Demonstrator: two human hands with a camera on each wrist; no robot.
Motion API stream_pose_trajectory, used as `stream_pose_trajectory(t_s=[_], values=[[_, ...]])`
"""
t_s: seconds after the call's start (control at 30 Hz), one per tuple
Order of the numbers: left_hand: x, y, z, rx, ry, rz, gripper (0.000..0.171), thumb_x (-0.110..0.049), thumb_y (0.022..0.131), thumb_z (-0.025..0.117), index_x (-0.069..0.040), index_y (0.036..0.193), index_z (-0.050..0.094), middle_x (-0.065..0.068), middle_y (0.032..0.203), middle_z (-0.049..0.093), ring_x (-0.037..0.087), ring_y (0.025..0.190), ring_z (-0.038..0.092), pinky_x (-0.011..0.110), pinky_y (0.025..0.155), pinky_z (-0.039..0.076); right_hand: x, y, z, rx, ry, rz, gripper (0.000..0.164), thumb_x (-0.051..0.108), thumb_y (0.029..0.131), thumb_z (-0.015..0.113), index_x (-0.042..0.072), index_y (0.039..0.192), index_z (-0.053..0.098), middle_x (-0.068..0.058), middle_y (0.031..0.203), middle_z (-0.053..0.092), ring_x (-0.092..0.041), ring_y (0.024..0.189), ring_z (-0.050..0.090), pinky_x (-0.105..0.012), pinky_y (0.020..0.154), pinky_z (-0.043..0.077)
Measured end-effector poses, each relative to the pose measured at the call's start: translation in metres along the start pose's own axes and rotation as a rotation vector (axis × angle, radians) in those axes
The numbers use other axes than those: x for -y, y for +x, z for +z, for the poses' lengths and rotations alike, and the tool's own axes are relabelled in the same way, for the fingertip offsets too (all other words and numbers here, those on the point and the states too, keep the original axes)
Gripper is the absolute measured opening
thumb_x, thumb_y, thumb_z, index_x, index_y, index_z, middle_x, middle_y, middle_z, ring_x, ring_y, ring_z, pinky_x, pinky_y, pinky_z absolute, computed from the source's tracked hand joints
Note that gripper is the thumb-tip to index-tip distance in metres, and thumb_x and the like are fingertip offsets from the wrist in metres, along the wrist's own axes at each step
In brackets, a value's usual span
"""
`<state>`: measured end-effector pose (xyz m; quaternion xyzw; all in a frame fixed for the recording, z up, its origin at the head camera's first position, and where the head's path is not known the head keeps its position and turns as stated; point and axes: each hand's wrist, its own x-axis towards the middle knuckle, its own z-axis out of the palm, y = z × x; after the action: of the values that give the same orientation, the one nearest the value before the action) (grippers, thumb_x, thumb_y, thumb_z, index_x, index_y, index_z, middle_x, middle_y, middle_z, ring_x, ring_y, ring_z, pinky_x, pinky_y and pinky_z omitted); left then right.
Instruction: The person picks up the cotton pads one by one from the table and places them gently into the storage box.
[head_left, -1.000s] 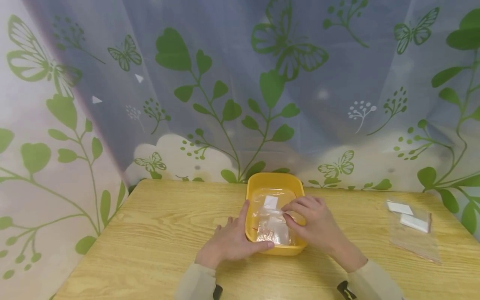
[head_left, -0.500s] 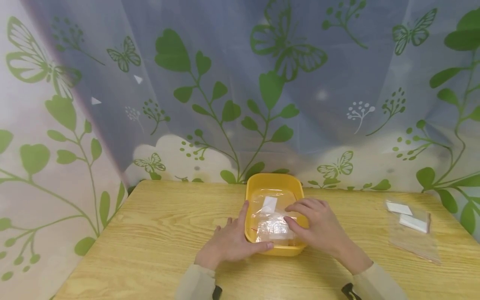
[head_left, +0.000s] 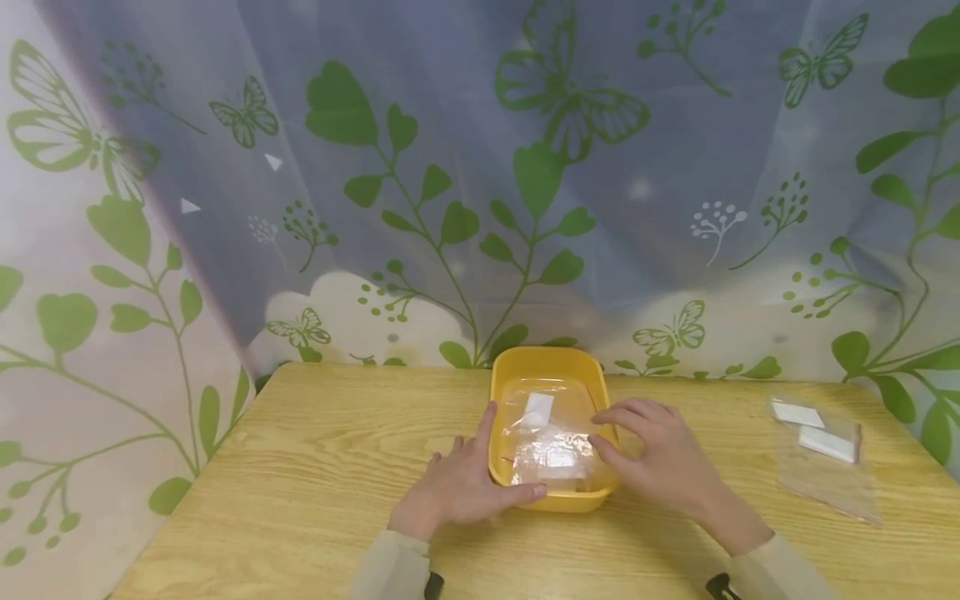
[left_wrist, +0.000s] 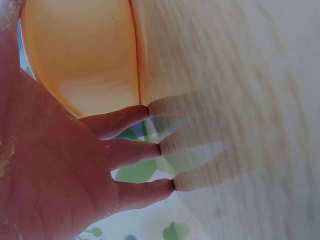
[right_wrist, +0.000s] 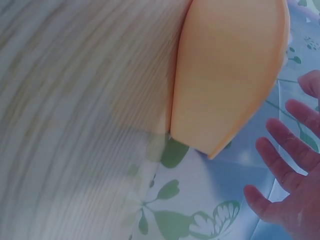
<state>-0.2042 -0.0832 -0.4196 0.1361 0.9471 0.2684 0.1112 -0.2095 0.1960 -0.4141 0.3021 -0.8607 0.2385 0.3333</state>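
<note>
The right hand grasps nothing, its thumb and fingers parted over the right rim of a yellow bin. Left of those fingertips, clear plastic with white pieces lies inside. Opposite, the left hand braces the bin's near-left corner, fingers straight. Farther right, a clear bag lies on the wooden table.

1. A yellowish, wood-grained table is set against a grey-blue fabric curtain printed with green leaves and butterflies.
2. White cloud shapes are printed below.
3. The left side is covered by a pale, similarly patterned sheet.
4. The table is softly lit.
</note>
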Motion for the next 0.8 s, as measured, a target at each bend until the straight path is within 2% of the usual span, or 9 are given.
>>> stream_pose_trajectory(t_s=[0.1, 0.27, 0.33, 0.47, 0.63, 0.8], values=[[0.001, 0.0, 0.001, -0.001, -0.004, 0.0, 0.127, -0.086, 0.077, 0.061, -0.027, 0.166, -0.007, 0.025, 0.159, 0.041, 0.05, 0.151, 0.031, 0.075, 0.119, 0.021, -0.003, -0.002, -0.006, -0.009, 0.019, 0.02, 0.03, 0.014, 0.074, 0.087, 0.017, 0.102, 0.077, 0.003, 0.102, 0.076, -0.021, 0.095, 0.071, -0.048, 0.083, 0.054], [0.001, 0.0, 0.001, -0.002, -0.012, 0.005, 0.127, -0.087, 0.076, 0.06, -0.027, 0.166, -0.006, 0.024, 0.16, 0.041, 0.05, 0.151, 0.031, 0.075, 0.119, 0.021, -0.009, -0.008, -0.016, -0.015, 0.032, 0.07, 0.034, 0.014, 0.074, 0.089, 0.016, 0.106, 0.077, 0.004, 0.107, 0.075, -0.021, 0.097, 0.071, -0.035, 0.088, 0.055], [0.001, 0.0, 0.001, 0.0, -0.011, 0.006, 0.127, -0.087, 0.077, 0.06, -0.027, 0.166, -0.007, 0.024, 0.16, 0.041, 0.05, 0.151, 0.031, 0.076, 0.119, 0.021, -0.01, -0.011, -0.02, -0.012, 0.026, 0.101, 0.035, 0.014, 0.074, 0.089, 0.016, 0.107, 0.076, 0.004, 0.109, 0.075, -0.021, 0.099, 0.07, -0.035, 0.089, 0.054], [0.001, 0.0, 0.001, 0.003, -0.003, 0.007, 0.126, -0.086, 0.078, 0.06, -0.027, 0.166, -0.007, 0.026, 0.16, 0.041, 0.051, 0.151, 0.031, 0.076, 0.118, 0.021, -0.014, -0.017, -0.027, -0.005, 0.016, 0.148, 0.037, 0.014, 0.075, 0.089, 0.018, 0.11, 0.076, 0.002, 0.112, 0.074, -0.023, 0.103, 0.068, -0.041, 0.09, 0.051], [0.0, -0.001, 0.0, 0.001, 0.0, 0.005, 0.125, -0.086, 0.078, 0.06, -0.026, 0.166, -0.006, 0.027, 0.159, 0.041, 0.051, 0.151, 0.031, 0.075, 0.119, 0.021, -0.02, -0.022, -0.033, -0.014, 0.004, 0.15, 0.04, 0.013, 0.074, 0.09, 0.016, 0.111, 0.076, -0.002, 0.116, 0.073, -0.026, 0.105, 0.068, -0.04, 0.091, 0.05], [-0.001, -0.001, 0.0, 0.001, 0.002, 0.004, 0.126, -0.086, 0.077, 0.06, -0.026, 0.166, -0.005, 0.028, 0.158, 0.041, 0.051, 0.151, 0.031, 0.075, 0.119, 0.021, -0.025, -0.027, -0.039, -0.015, -0.008, 0.15, 0.041, 0.012, 0.071, 0.091, 0.016, 0.109, 0.077, -0.007, 0.118, 0.072, -0.031, 0.108, 0.067, -0.053, 0.088, 0.051]])
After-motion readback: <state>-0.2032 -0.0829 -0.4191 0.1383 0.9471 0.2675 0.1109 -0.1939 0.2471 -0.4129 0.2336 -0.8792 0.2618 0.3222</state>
